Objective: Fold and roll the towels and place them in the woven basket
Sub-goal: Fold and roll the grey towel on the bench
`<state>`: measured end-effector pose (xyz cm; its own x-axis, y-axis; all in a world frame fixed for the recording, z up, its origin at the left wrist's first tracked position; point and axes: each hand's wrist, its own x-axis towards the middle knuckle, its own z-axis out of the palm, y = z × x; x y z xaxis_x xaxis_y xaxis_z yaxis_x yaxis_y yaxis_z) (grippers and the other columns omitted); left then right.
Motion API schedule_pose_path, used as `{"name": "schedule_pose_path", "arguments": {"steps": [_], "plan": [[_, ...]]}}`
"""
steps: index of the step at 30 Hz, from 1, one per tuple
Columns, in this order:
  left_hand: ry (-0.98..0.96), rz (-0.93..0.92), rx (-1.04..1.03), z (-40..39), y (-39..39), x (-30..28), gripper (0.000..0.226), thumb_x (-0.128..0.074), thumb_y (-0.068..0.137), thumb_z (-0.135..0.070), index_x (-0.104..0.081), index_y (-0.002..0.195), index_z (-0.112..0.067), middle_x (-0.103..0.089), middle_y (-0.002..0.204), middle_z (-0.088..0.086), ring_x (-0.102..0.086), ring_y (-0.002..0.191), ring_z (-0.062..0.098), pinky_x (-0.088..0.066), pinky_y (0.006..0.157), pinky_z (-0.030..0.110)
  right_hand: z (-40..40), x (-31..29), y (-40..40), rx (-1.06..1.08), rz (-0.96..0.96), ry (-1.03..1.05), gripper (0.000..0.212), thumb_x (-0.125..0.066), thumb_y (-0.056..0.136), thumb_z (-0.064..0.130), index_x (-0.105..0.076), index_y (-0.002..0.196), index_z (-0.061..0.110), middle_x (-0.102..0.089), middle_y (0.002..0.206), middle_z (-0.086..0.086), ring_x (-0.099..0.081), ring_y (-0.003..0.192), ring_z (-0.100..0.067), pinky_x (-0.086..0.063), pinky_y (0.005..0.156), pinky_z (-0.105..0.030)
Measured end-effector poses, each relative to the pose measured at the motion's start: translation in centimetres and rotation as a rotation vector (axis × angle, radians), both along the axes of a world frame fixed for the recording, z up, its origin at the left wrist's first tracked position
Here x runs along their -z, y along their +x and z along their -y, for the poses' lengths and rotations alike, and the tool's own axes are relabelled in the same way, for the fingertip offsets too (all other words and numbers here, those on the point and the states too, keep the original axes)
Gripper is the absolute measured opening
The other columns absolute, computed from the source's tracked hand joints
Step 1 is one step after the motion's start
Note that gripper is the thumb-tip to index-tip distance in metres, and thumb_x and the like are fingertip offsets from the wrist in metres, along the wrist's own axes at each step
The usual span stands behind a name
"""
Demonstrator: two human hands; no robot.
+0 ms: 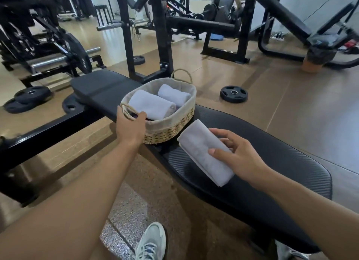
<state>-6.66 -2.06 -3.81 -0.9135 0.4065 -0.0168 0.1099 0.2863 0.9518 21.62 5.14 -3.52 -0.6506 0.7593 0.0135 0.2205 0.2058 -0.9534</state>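
A woven basket (171,130) with a grey cloth liner stands on a black padded bench (272,162). Two rolled pale grey towels lie inside it, one near (151,104) and one further back (173,95). My left hand (131,128) grips the basket's near rim beside its rope handle, thumb over the edge. A third towel (202,152), folded into a long strip, lies flat on the bench just right of the basket. My right hand (239,156) rests on that towel's right side, with thumb and fingers lightly curled on the cloth.
Black gym racks and machines (161,36) crowd the floor behind the bench. Weight plates (233,94) lie on the tiled floor to the right and at far left (29,98). A person sits at a machine in the back. My sneaker (151,242) is at the bottom.
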Motion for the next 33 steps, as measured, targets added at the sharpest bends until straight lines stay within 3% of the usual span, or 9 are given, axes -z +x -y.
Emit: {"name": "schedule_pose_path", "arguments": {"steps": [5,9,15,22,24,26,28,31,33], "plan": [[-0.031,0.014,0.0,-0.5,0.5,-1.2,0.082,-0.059,0.083,-0.03,-0.025,0.158,-0.028,-0.049,0.148,0.001,-0.049,0.131,0.026,-0.041,0.106,0.033,-0.2,-0.3,0.4,0.079,-0.03,0.012,0.049,-0.076,0.089,0.026,-0.059,0.127,0.051,-0.073,0.107,0.007,-0.071,0.096,-0.007,-0.059,0.083,-0.03],[-0.052,0.029,0.068,-0.4,0.6,-1.6,0.078,-0.055,0.073,-0.026,-0.042,0.15,-0.03,-0.061,0.132,-0.001,-0.059,0.115,0.027,-0.053,0.097,0.043,-0.9,-0.9,1.0,0.169,-0.105,0.017,0.045,-0.075,0.09,0.025,-0.06,0.126,0.048,-0.073,0.109,0.005,-0.072,0.095,-0.009,-0.061,0.084,-0.034],[-0.032,0.006,0.204,-0.2,2.5,-1.9,0.032,-0.048,0.081,-0.004,-0.061,0.11,-0.008,-0.051,0.074,0.003,-0.044,0.067,0.015,-0.038,0.057,0.03,-2.2,-1.8,1.8,0.367,-0.247,0.028,0.043,-0.072,0.093,0.02,-0.06,0.128,0.041,-0.075,0.107,0.005,-0.073,0.092,-0.006,-0.058,0.074,-0.024],[-0.062,-0.044,0.271,0.0,4.2,-2.5,0.022,-0.046,0.081,0.0,-0.043,0.07,-0.018,-0.044,0.069,0.002,-0.039,0.064,0.017,-0.032,0.054,0.029,-4.3,-4.1,-0.3,0.409,-0.208,0.047,0.051,-0.069,0.095,0.027,-0.05,0.142,0.035,-0.068,0.119,0.008,-0.07,0.098,-0.003,-0.054,0.072,-0.018],[-0.075,-0.074,0.26,-0.2,4.5,-2.1,0.016,-0.046,0.085,-0.005,-0.051,0.08,-0.02,-0.054,0.081,0.004,-0.047,0.07,0.018,-0.038,0.058,0.031,-5.1,-4.6,-1.6,0.419,-0.192,0.063,0.048,-0.068,0.096,0.028,-0.051,0.14,0.033,-0.066,0.12,0.008,-0.068,0.101,-0.004,-0.054,0.075,-0.019],[-0.121,-0.19,0.218,-0.5,4.1,-0.9,0.037,-0.051,0.089,-0.018,-0.056,0.126,-0.016,-0.06,0.128,0.01,-0.056,0.113,0.028,-0.049,0.092,0.041,-6.0,-4.6,-3.2,0.419,-0.126,0.069,0.046,-0.066,0.096,0.028,-0.052,0.139,0.031,-0.065,0.122,0.006,-0.066,0.104,-0.009,-0.055,0.082,-0.026],[-0.173,-0.479,0.191,-0.6,4.6,-0.3,0.068,-0.058,0.091,-0.029,-0.033,0.154,-0.018,-0.033,0.161,0.005,-0.023,0.151,0.024,-0.02,0.123,0.043,-7.1,-4.3,-4.7,0.41,-0.047,0.04,0.046,-0.063,0.096,0.027,-0.051,0.14,0.028,-0.064,0.125,0.002,-0.064,0.106,-0.015,-0.053,0.086,-0.031],[-0.195,-0.914,0.371,-1.3,6.2,-1.2,0.066,-0.064,0.09,-0.043,-0.043,0.149,-0.021,-0.036,0.159,0.001,-0.014,0.154,0.02,-0.004,0.126,0.041,-8.4,-3.9,-6.2,0.374,0.047,0.032,0.045,-0.061,0.097,0.027,-0.051,0.14,0.024,-0.063,0.129,-0.001,-0.062,0.112,-0.019,-0.049,0.088,-0.031],[-0.304,-0.945,0.526,-2.3,6.8,-2.1,0.07,-0.064,0.087,-0.054,-0.046,0.147,-0.023,-0.041,0.157,-0.003,-0.021,0.151,0.018,-0.01,0.125,0.04,-8.9,-4.1,-6.8,0.38,0.053,0.046,0.045,-0.059,0.096,0.029,-0.053,0.14,0.024,-0.064,0.126,0.0,-0.063,0.112,-0.019,-0.051,0.095,-0.036]]}}
